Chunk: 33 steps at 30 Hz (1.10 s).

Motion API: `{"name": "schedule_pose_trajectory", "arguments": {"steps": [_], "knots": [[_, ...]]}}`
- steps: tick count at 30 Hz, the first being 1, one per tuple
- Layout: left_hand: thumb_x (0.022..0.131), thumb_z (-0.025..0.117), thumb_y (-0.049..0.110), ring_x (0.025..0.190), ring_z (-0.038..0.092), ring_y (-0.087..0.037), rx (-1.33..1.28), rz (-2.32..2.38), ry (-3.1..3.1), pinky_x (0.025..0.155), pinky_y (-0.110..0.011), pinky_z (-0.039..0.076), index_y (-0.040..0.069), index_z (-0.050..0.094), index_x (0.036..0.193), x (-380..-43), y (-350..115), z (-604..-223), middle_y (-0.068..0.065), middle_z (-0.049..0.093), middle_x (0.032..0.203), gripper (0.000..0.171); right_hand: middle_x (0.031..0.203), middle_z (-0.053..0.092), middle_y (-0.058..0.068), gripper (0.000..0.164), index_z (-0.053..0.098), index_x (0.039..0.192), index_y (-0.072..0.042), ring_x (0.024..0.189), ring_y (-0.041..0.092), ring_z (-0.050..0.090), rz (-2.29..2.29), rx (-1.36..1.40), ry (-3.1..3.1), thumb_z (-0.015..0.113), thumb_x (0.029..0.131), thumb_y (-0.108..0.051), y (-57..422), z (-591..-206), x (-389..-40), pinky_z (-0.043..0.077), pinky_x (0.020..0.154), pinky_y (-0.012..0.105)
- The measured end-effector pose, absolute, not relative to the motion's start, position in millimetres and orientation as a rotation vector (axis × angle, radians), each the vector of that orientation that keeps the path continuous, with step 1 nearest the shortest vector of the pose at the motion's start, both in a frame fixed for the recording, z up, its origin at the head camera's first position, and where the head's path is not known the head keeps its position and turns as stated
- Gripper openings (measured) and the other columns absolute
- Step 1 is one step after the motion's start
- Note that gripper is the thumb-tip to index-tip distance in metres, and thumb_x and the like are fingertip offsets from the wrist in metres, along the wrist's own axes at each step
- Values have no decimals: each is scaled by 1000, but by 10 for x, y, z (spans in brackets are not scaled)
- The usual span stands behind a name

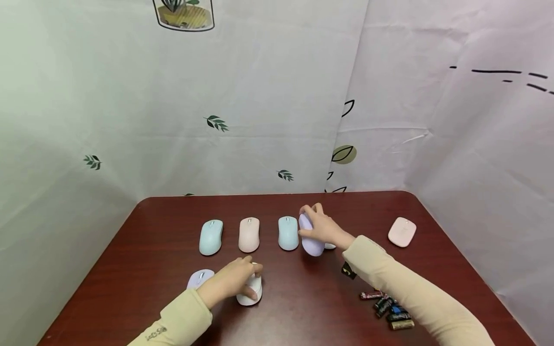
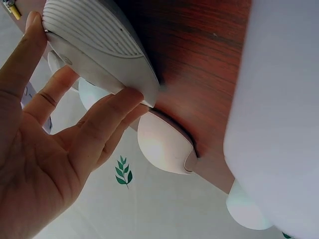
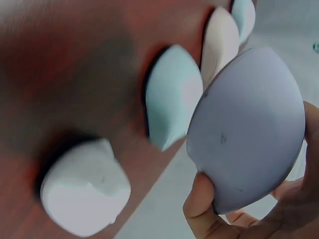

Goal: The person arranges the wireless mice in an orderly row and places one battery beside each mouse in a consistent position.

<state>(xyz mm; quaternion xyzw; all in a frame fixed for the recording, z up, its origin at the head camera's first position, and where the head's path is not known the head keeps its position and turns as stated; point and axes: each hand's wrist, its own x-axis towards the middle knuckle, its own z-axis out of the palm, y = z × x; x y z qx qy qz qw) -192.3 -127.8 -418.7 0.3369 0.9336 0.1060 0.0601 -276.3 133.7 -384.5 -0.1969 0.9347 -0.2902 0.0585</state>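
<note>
My left hand (image 1: 229,278) grips a white mouse (image 1: 251,293) at the near middle of the table; in the left wrist view its side shows fine ridges (image 2: 99,30), with fingers along its edge. My right hand (image 1: 322,226) holds a lavender mouse (image 1: 312,245) by its sides, raised and tilted above the table. The right wrist view shows its smooth lavender back (image 3: 249,124) close up. Behind it sits another white mouse (image 3: 84,189), mostly hidden in the head view. Just left of the right hand lies a light blue mouse (image 1: 288,233).
A pink mouse (image 1: 248,234) and another blue mouse (image 1: 211,237) continue the back row. Beside my left wrist is a second lavender mouse (image 1: 200,278), partly covered. A flat pale pink mouse (image 1: 402,232) lies far right. Several batteries (image 1: 396,315) and a small black piece (image 1: 348,270) lie near my right sleeve.
</note>
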Motion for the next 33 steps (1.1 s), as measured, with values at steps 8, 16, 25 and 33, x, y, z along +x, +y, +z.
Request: {"name": "schedule_pose_trajectory", "arguments": {"steps": [8, 16, 25, 33], "knots": [[61, 84, 32, 70, 50, -17, 957, 336, 2838, 60, -28, 41, 12, 61, 88, -1916, -1248, -4183, -2, 51, 83, 41, 104, 42, 17, 47, 45, 117, -9, 67, 24, 59, -797, -668, 2809, 67, 76, -20, 1149, -3965, -2593, 50, 62, 36], [60, 84, 33, 69, 51, -18, 966, 326, 2849, 59, -28, 41, 13, 60, 86, -1915, -1263, -4198, -2, 51, 82, 41, 99, 43, 18, 47, 47, 116, -8, 65, 29, 56, -706, -686, 2831, 69, 78, -24, 993, -4100, -2469, 49, 60, 38], [59, 83, 35, 69, 51, -18, 1001, 332, 2855, 59, -29, 41, 14, 59, 87, -1910, -1268, -4198, -2, 51, 82, 42, 97, 42, 18, 41, 49, 111, -9, 56, 27, 56, -592, -738, 2804, 70, 81, -27, 905, -4244, -2312, 45, 53, 33], [60, 83, 34, 69, 51, -18, 987, 317, 2853, 59, -29, 41, 13, 59, 85, -1910, -1274, -4207, -2, 51, 82, 41, 99, 43, 20, 47, 49, 114, -6, 57, 27, 57, -572, -732, 2798, 72, 79, -29, 848, -4274, -2250, 47, 55, 34]]}}
